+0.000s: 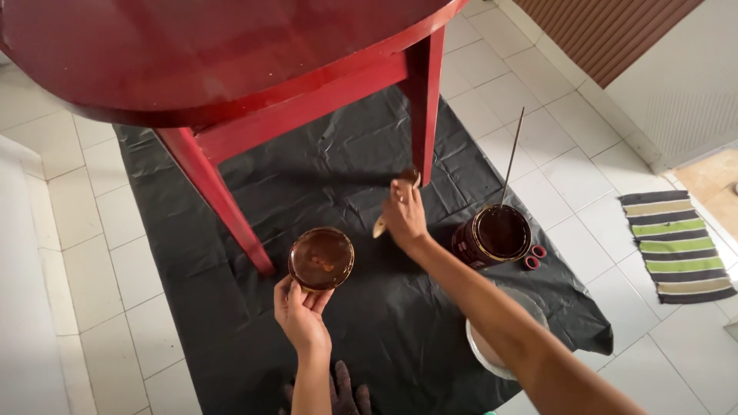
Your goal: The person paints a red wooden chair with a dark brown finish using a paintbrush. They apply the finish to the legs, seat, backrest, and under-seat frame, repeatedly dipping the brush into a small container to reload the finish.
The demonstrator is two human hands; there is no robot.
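Floor: white tiles, with a black plastic sheet spread under the table and reaching past its legs on every side.
Table: red, glossy top fills the upper left; two red legs show, one at left, one at right.
Left hand: the left hand grips a small round bowl of dark brown paint by its near rim, just beside the left leg's foot.
Right hand: the right hand is closed on a paintbrush whose bristles sit close to the right leg's lower end.
Paint can: open can stands on the sheet right of the hand, a thin stick rising from it.
Edges: a white basin lies partly under the right forearm near the sheet's right edge; a striped mat lies well apart on bare tiles.
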